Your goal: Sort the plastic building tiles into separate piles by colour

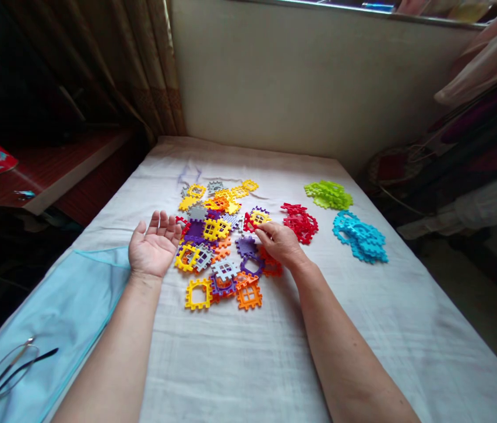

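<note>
Glasses (4,382) lie lower left; centrally, the left hand (154,249) curls its fingers loosely while the right hand (284,242), pinch unclear, seemingly selects pieces (195,229), next needing precision.

Left hand (155,244) turned palm up; right hand (280,241) turned palm down.
Left forearm (114,346): bare, extended forward and angled inward; left wrist (146,281) nearly in line with the hand; palm exposed, fingers extended with a light curl, thumb set apart on the outer side. Right forearm (345,346): bare, extended forward and slanted inward; right wrist (306,265) leading to a hand directed leftward, fingers bent, thumb and index finger close together. Exact fingertip closure on this side: not discernible.
</note>
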`<action>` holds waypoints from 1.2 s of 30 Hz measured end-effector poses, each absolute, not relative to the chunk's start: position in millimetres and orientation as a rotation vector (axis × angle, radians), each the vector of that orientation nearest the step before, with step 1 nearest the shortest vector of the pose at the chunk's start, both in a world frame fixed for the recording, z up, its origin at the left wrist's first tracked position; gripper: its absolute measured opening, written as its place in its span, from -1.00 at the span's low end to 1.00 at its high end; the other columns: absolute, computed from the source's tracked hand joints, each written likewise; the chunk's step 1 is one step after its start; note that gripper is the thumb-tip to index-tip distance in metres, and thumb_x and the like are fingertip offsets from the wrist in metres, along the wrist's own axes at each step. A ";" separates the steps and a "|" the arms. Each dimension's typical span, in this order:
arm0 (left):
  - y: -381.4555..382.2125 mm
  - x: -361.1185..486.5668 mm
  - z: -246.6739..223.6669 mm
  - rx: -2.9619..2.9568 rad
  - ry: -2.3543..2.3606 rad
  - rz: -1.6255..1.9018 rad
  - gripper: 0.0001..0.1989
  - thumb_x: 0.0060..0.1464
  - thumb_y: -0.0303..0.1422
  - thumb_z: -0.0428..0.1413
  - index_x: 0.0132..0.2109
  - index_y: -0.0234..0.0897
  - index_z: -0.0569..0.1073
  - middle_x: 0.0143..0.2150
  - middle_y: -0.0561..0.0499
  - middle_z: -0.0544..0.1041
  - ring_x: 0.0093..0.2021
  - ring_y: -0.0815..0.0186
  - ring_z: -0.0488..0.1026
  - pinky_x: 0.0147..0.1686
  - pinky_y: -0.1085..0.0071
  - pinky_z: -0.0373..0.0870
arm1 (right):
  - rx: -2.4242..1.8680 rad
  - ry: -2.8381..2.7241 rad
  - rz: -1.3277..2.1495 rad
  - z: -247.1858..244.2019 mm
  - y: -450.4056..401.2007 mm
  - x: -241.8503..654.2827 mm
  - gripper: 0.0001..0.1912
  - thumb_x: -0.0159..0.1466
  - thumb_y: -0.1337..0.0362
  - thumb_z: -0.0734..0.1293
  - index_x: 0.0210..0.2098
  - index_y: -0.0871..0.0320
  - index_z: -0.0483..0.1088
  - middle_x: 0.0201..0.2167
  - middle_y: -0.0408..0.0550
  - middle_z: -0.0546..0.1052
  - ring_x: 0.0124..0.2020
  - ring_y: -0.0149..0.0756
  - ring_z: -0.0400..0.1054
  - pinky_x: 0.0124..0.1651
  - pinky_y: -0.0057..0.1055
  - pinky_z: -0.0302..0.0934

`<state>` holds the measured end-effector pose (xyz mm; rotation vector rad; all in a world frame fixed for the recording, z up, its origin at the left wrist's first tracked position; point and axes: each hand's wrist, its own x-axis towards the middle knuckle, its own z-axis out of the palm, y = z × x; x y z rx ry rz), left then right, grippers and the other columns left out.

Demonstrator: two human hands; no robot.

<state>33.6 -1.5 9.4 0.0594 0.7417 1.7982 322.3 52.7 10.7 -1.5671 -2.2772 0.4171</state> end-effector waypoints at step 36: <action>-1.1 22.8 5.4 0.052 0.742 1.875 -0.78 0.19 -0.20 0.04 -0.15 -0.20 0.49 -0.20 0.01 0.63 -0.13 0.32 0.58 -0.05 0.32 0.52 | -1.525 -1.997 0.313 17.8 43.6 313.0 -0.72 0.32 0.22 0.21 -0.20 0.06 0.57 -0.20 -0.02 0.63 -0.20 -0.23 0.48 -0.12 -0.36 0.31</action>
